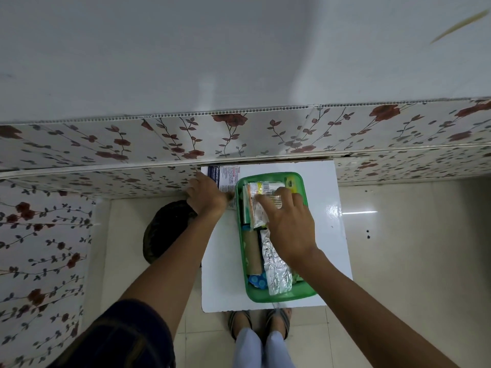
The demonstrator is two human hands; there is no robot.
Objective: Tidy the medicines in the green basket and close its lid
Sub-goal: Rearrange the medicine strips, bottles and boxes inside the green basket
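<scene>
The green basket [305,294] stands on a white board, open, with no lid on it. Inside lie an orange-and-white medicine packet [259,205], a silver foil strip [276,269], a brown roll [252,252] and blue blister packs [257,281]. My right hand [288,227] rests over the basket's middle, fingers spread on the orange-and-white packet. My left hand [206,195] lies left of the basket on a white medicine box with blue print [224,175], fingers curled around its near end.
The white board [329,208] sits above a tiled floor, close to a flowered panel wall [239,134] at the back and left. A dark round object [164,229] lies on the floor to the left. My sandalled feet [259,322] stand below the board's front edge.
</scene>
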